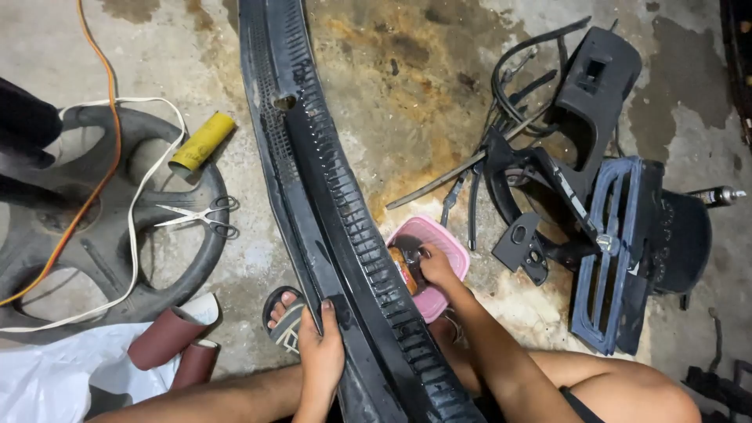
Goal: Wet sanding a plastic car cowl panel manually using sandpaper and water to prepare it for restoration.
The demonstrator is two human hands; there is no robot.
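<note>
A long black plastic cowl panel (329, 180) with ribbed slats lies across the concrete floor and over my lap. My left hand (321, 352) grips its near left edge, beside my sandalled foot (283, 317). My right hand (435, 266) reaches into a pink plastic tub (450, 243) on the right of the panel and is closed on a brown wet piece, perhaps sandpaper or a rag (403, 266). Part of the tub is hidden behind the panel.
A grey wheel cover (180, 266) lies at left with scissors (200, 217), white and orange cables and a yellow roll (202, 142). Sandpaper rolls (168, 337) and white plastic sit near left. Black car trim parts and a blue-grey vent grille (607, 258) crowd the right.
</note>
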